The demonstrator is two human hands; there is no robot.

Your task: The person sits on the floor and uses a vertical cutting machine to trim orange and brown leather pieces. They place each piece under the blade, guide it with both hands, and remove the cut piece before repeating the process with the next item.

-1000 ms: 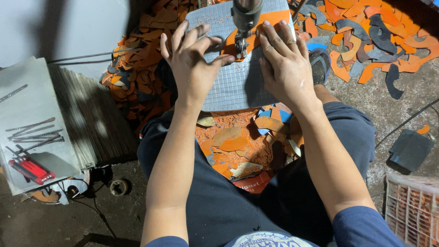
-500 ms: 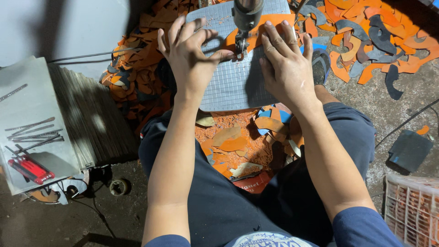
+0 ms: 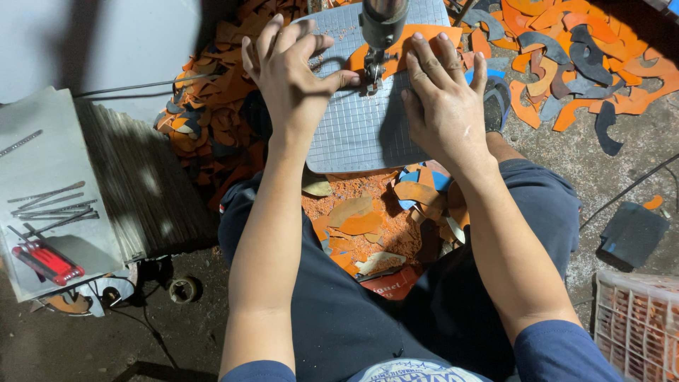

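Observation:
A flat orange sheet piece [image 3: 417,39] lies on the grey gridded saw table [image 3: 361,134], under the vertical cutting head [image 3: 380,32]. My left hand [image 3: 290,71] presses the piece on the left of the blade, thumb reaching toward the blade. On the right, my right hand [image 3: 442,99] lies flat on the piece with fingers spread. Both hands hold the piece down on either side of the blade.
Orange and grey offcuts [image 3: 566,64] litter the floor at the upper right and between my knees [image 3: 375,226]. A stack of thin boards [image 3: 141,177] with metal blades and a red tool [image 3: 46,262] sits left. A white crate [image 3: 636,325] stands bottom right, beside a dark pedal [image 3: 629,237].
Both hands have shifted slightly with the orange piece, turning it at the blade. My left fingers have lifted and curled more.

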